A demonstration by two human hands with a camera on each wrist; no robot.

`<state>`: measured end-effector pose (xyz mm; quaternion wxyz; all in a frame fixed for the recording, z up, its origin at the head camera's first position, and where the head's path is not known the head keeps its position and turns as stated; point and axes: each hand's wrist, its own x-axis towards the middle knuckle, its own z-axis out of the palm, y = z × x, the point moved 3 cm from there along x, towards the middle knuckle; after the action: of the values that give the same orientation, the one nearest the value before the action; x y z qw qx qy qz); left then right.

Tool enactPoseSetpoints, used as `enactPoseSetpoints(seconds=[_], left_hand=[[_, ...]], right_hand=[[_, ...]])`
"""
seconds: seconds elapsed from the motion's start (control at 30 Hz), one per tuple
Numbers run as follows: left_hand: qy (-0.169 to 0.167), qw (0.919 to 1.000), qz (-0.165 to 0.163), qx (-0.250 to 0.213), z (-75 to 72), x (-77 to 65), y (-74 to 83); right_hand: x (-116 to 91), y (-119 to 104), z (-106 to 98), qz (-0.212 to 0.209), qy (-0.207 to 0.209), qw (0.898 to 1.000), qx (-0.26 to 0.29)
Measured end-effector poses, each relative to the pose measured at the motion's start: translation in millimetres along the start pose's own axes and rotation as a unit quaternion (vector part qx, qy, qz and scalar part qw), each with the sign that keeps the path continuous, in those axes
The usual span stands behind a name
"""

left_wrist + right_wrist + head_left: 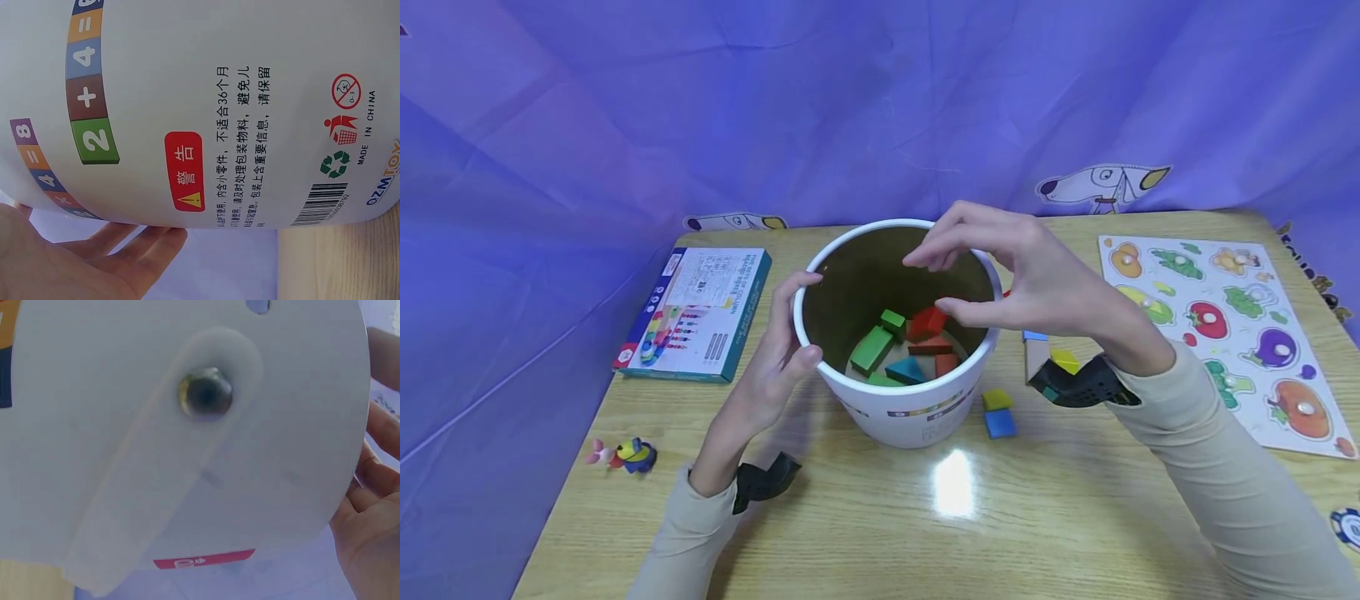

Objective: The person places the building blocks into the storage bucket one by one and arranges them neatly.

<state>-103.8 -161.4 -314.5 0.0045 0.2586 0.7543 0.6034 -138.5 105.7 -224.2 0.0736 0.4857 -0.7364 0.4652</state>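
Observation:
A white bucket (917, 421) stands on the table with several green, red and teal blocks in it, such as a green block (872, 350) and a teal triangular block (906, 371). My left hand (775, 350) holds its left side, thumb and index finger at the rim. In the left wrist view, my fingers (134, 256) lie along the printed wall. My right hand (1000, 258) hovers over the right rim, thumb and fingers spread apart with nothing between them. The right wrist view shows the bucket's strap handle (150, 469) and its rivet.
Right of the bucket lie a blue block (1000, 423), a yellow block (997, 400) and more blocks. A vegetable puzzle board (1195, 283) lies at the right. To the left are a boxed toy (700, 312) and small figurines (634, 455). A purple curtain (865, 108) hangs behind.

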Motion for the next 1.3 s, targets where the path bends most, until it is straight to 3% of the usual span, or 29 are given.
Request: enactPoseSetpoints(seconds=[0.13,0.27,0.4,0.53,0.63,0.77,0.9,1.0,1.07,1.3], left_hand=[[-0.002,1.0000,-0.001,-0.006,0.0,0.0,-0.9],[-0.001,0.9999,-0.006,-0.009,-0.6,-0.3,-1.5],[0.001,0.9999,-0.004,-0.015,-1.2,0.0,-1.2],[0.000,0.9999,-0.002,-0.014,-1.2,0.4,-0.5],[-0.001,0.9999,-0.002,-0.012,-0.8,0.7,-0.2],[0.000,0.9999,-0.004,-0.014,-1.1,0.9,-0.2],[0.002,0.9999,-0.004,-0.014,-1.4,1.0,-0.1],[0.003,0.9999,-0.001,-0.016,-1.0,1.4,0.5],[0.002,0.9998,-0.001,-0.018,-0.5,1.8,0.8],[0.005,0.9998,0.003,-0.021,0.7,2.7,0.2]], right_hand=[[-4.5,-1.3,-5.2,0.000,-0.003,1.000,-0.005],[-16.0,-1.9,-16.1,-0.001,0.019,1.000,0.007],[-36.5,6.6,-26.0,0.005,0.052,0.997,0.051],[-65.9,24.5,-28.7,0.035,0.057,0.997,0.049],[-90.4,39.1,-22.3,0.077,0.020,0.997,-0.008],[-117.9,59.2,-0.4,0.116,-0.074,0.989,-0.059],[-135.1,75.0,29.9,0.142,-0.159,0.973,-0.086],[-140.7,80.8,46.7,0.173,-0.197,0.959,-0.106],[-141.3,82.8,52.4,0.188,-0.212,0.952,-0.113],[-140.0,89.0,49.3,0.201,-0.199,0.948,-0.145]])
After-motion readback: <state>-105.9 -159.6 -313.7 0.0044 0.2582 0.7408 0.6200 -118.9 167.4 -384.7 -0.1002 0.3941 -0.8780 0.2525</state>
